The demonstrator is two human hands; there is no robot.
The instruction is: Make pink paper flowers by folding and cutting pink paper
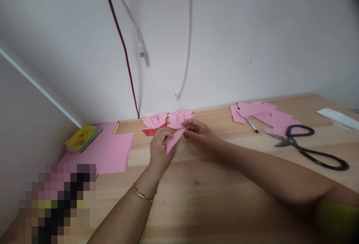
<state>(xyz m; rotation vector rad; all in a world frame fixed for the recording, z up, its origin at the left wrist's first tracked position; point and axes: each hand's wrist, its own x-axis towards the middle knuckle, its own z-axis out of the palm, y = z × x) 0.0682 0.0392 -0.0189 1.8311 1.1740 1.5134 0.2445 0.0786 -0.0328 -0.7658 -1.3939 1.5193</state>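
At frame centre, the left hand [160, 147] pinches folded pink paper [174, 141]; the right hand [199, 133] is narrow at its tip, grip unclear. Wooden tabletop [196, 203] spreads below; scissors [291, 141] lie well apart, toward frame right.

White cable [190, 19], red-black cable [120, 35], white wall [252, 27]
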